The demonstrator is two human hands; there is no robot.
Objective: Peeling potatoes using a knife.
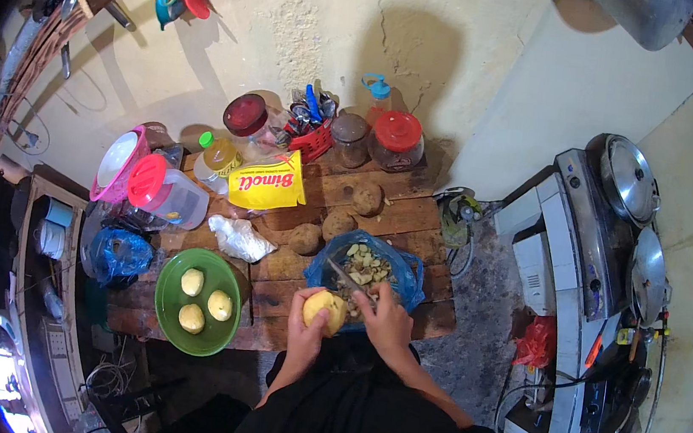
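Note:
A mostly peeled, yellow potato (323, 311) is gripped in my left hand (305, 334), with a few dark spots on its surface. My right hand (386, 325) holds a knife (345, 276), its blade pointing up and left over a blue plastic bag (412, 274). Inside that open bag lie peelings and pale potato scraps (366, 265). Left of my hands, a green basin (163, 317) contains three peeled potatoes (219, 305). Unpeeled brown potatoes sit just beyond the bag: one (305, 239), another beside it (338, 224), and a third farther back (367, 198).
The wooden table (276, 295) also bears a crumpled white plastic bag (240, 238), a yellow Bimoli pouch (267, 182), a red-lidded pitcher (185, 201), a red-lidded jar (397, 140) and a red cutlery basket (312, 142). A gas stove (589, 234) with pans stands at right.

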